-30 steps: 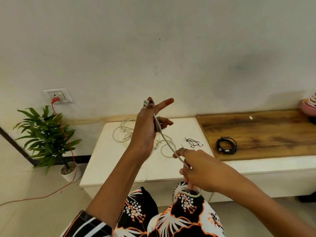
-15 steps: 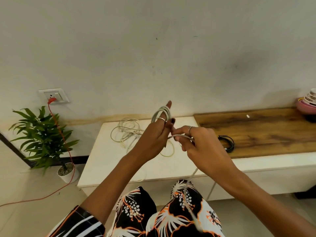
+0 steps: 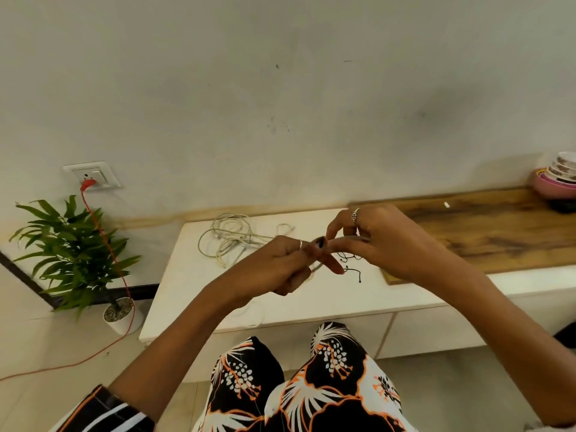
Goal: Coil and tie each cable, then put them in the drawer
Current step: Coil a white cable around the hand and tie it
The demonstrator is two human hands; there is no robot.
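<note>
Head view: a loose white cable pile (image 3: 229, 238) lies on the white cabinet top (image 3: 187, 275) near the wall; black twist ties (image 3: 353, 271) lie just behind the hands, partly hidden. Potted plant (image 3: 71, 254) and stacked bowls (image 3: 558, 179) flank the scene. Compared with half a second ago, both hands sit lower and the finger-wound loops are hidden. Left hand (image 3: 274, 269) grips the grey cable (image 3: 318, 267), short visible stretch slanting; right hand (image 3: 383, 241) pinches it.
</note>
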